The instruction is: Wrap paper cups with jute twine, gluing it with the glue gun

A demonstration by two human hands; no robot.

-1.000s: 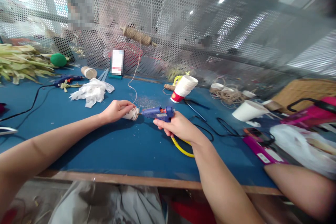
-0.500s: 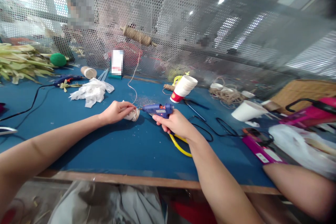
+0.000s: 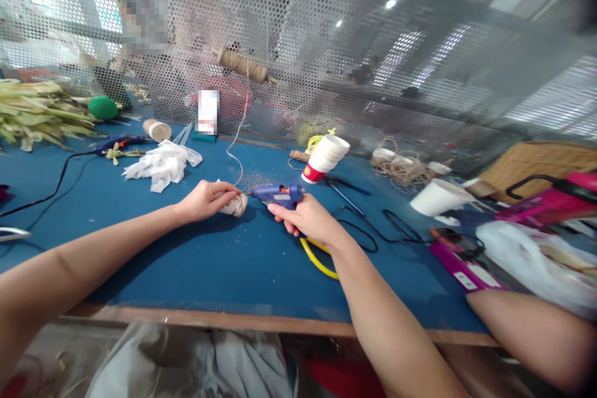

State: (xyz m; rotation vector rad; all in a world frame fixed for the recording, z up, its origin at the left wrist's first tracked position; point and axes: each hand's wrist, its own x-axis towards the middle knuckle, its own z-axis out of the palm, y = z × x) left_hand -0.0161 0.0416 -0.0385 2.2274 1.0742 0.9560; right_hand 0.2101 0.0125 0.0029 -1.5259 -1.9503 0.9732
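Observation:
My left hand (image 3: 208,200) is closed over a paper cup (image 3: 236,205) that lies on its side on the blue table; much of the cup is hidden beneath my fingers. A cord (image 3: 229,150) runs from a twine spool (image 3: 241,64) on the mesh down to that cup. In my right hand (image 3: 301,216) is a blue hot glue gun (image 3: 280,195), its nozzle pointing left at the cup's edge, close to my left fingertips. Whether the nozzle touches the cup I cannot tell. A yellow loop (image 3: 319,261) lies under my right wrist.
Behind stand stacked paper cups (image 3: 325,157), with scissors (image 3: 347,194) beside them. White fabric (image 3: 163,165), a second glue gun (image 3: 120,142) and corn husks (image 3: 41,113) are at left. Twine bundles (image 3: 402,168), a white cup (image 3: 438,197) and another person's arm (image 3: 532,329) are at right.
The glue gun and my right hand have shifted slightly left, toward the cup. My left hand stays on the cup in nearly the same place.

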